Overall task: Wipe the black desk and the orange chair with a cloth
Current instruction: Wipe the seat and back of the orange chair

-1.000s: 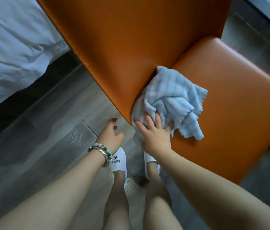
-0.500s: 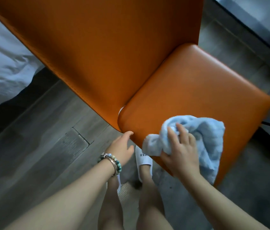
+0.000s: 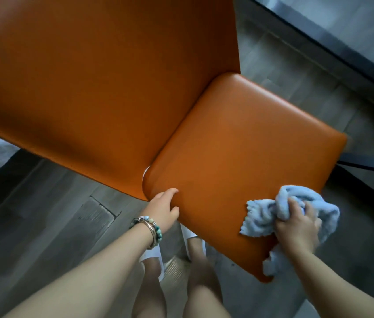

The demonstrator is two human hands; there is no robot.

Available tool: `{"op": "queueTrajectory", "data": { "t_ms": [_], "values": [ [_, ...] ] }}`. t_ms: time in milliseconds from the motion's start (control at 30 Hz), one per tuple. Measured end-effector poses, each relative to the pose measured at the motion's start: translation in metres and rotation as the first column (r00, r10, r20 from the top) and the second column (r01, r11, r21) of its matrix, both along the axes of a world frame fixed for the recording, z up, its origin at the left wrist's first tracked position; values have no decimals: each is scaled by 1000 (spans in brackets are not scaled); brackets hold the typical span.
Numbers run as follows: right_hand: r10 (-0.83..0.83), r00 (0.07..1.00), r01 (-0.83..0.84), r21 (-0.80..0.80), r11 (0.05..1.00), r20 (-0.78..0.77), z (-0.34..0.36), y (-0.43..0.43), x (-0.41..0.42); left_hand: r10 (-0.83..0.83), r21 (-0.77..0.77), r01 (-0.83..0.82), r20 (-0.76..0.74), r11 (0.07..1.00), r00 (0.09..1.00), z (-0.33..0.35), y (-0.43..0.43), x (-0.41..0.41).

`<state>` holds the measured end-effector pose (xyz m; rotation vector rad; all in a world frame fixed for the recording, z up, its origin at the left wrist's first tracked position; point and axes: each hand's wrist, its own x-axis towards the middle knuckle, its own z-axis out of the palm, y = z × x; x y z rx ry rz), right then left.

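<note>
Blue and bunched, the cloth (image 3: pixel 259 218) sits clutched in your right grip (image 3: pixel 296 228) on the orange chair (image 3: pixel 239 145), at its seat's front corner — your left grip (image 3: pixel 162 210) curls round the seat's near edge.

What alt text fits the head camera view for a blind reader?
Seen from above, a person's right hand grips a light blue cloth on the seat edge of an orange chair, while the left hand holds the seat's near corner.

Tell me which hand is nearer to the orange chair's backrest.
Left. The left hand holds the seat at its corner, right beside the backrest and its lower edge. The right hand grips the blue cloth at the seat's opposite end, away from the backrest.
</note>
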<state>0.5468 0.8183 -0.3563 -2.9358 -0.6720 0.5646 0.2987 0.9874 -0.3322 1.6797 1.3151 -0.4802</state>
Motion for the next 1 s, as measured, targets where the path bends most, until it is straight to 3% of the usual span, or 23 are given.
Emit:
{"op": "queueTrajectory", "data": {
  "t_ms": [67, 133, 200, 267, 367, 467, 533, 567, 800, 867, 1000],
  "values": [
    [-155, 988, 153, 99, 983, 6, 16, 6, 2, 19, 4, -19, 16, 1000, 1000, 9, 3, 5],
    [-149, 989, 147, 195, 970, -2, 31, 19, -1, 29, 25, -30, 33, 999, 999, 16, 6, 9],
    [-7, 1000, 7, 289, 957, -2, 35, 36, -12, 28, 44, -29, 28, 999, 999, 18, 8, 12],
    [269, 963, -262, 358, 896, 30, 28, 51, -25, 54, 57, -55, 18, 997, 998, 14, 10, 17],
    [567, 823, -537, 369, 759, 31, 12, 66, -66, 208, 110, -209, 20, 972, 978, 3, 10, 24],
    [849, 528, -804, 313, 506, -17, -9, 65, -120, 501, 113, -498, -3, 860, 865, -8, 6, 19],
    [933, 359, -908, 235, 346, 10, -23, 61, -138, 571, 114, -564, -43, 818, 820, -14, 1, 9],
    [943, 332, -926, 199, 320, 34, -29, 58, -138, 567, 122, -558, -56, 821, 822, -15, -1, 4],
    [929, 315, -949, 88, 303, 194, -30, -26, -87, 363, 85, -355, -114, 931, 925, -14, -12, -15],
    [914, 341, -940, 57, 336, 221, -22, -54, -74, 344, 57, -339, -128, 939, 930, -15, -18, -15],
    [913, 408, -909, -95, 406, -5, -5, -90, -53, 306, 18, -307, -144, 952, 941, -8, -34, -7]
  ]
}}
